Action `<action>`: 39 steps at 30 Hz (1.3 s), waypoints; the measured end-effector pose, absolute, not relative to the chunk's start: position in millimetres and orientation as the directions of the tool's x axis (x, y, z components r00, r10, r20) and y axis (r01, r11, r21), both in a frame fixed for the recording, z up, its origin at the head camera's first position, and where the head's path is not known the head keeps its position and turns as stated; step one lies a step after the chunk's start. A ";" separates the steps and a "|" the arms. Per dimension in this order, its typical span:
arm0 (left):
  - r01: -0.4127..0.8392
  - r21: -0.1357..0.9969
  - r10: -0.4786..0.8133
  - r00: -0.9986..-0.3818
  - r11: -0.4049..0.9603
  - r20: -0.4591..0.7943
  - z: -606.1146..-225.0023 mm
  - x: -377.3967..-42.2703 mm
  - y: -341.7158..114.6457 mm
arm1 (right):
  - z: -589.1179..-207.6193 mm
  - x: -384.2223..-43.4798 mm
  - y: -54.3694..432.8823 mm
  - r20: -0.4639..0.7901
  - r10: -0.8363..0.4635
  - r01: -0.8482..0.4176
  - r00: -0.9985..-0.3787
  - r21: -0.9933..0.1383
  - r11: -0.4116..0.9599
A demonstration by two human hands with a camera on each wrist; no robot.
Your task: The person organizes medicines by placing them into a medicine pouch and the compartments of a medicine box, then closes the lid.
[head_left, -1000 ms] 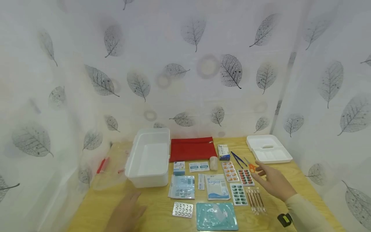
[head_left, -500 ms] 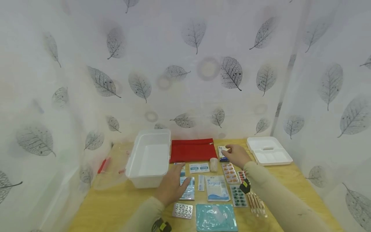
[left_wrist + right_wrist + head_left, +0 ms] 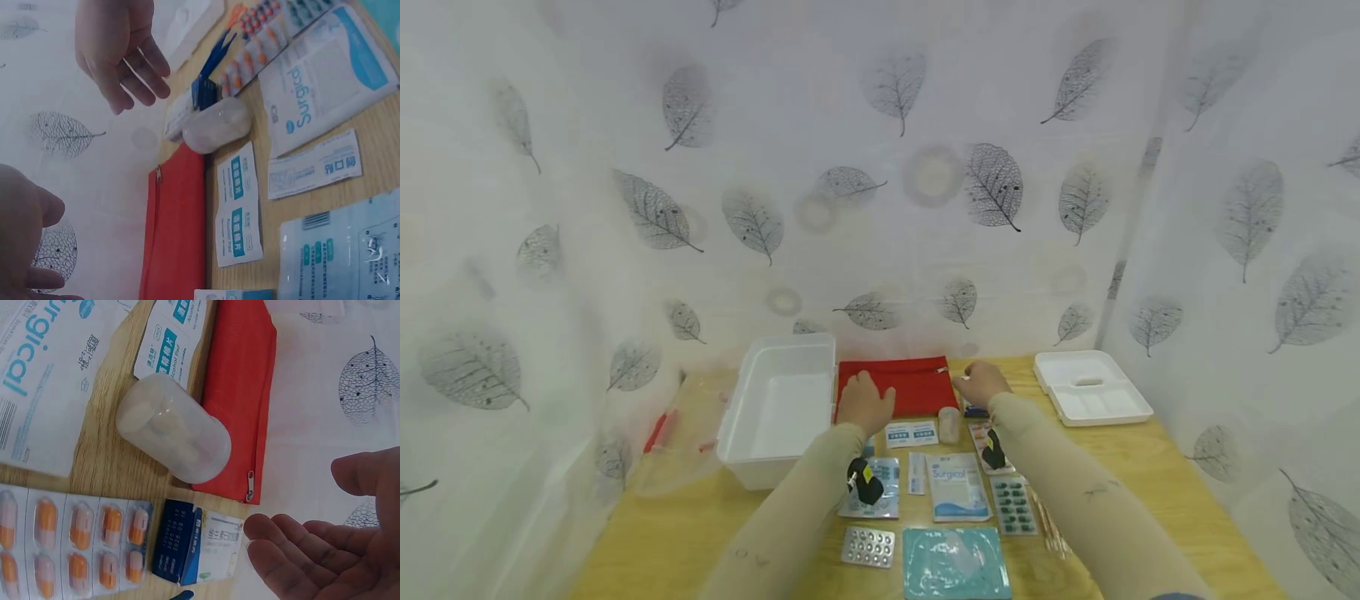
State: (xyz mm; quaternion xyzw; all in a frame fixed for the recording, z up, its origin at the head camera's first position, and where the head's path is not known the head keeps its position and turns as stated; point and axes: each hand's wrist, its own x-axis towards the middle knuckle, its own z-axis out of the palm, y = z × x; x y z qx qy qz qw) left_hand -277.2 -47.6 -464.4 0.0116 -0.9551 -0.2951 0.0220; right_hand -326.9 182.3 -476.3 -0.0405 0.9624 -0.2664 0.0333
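Note:
A red zippered pouch (image 3: 917, 388) lies flat at the back of the wooden table. Over its left part hovers my left hand (image 3: 865, 405), fingers spread and nothing held, as the left wrist view also shows. My right hand (image 3: 983, 384) is by the pouch's right end, above a small blue-and-white medicine box (image 3: 206, 544). In the right wrist view its fingers are extended, thumb apart, holding nothing. A translucent plastic jar (image 3: 175, 428) stands in front of the pouch's zip end. Alcohol pad packets (image 3: 239, 206) lie close to the pouch.
A white bin (image 3: 778, 408) stands left of the pouch, a divided white tray (image 3: 1093, 387) at the back right. In front lie a surgical packet (image 3: 957, 487), blister packs (image 3: 1015, 506), a teal packet (image 3: 956, 564) and swabs (image 3: 1051, 525). A clear lid (image 3: 688, 433) lies far left.
My left hand has come up from the front left, over the packets, to the red pouch. My right hand has moved left from beside the scissors, past the medicine box, to the pouch's right end.

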 end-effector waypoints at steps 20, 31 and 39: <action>-0.257 0.462 -0.169 -0.960 0.849 -0.224 -487.2 -318.1 -46.6 | -509.3 -356.2 151.9 -0.108 -0.068 0.002 -0.992 -0.542 0.840; -0.203 0.357 -0.114 -0.961 0.912 -0.253 -504.8 -328.1 -49.9 | -525.4 -360.1 139.2 -0.181 -0.036 0.069 -0.983 -0.541 0.838; -0.214 0.367 -0.106 -0.950 0.905 -0.292 -521.2 -336.6 -55.0 | -527.5 -361.3 134.3 -0.260 0.022 0.159 -0.965 -0.519 0.840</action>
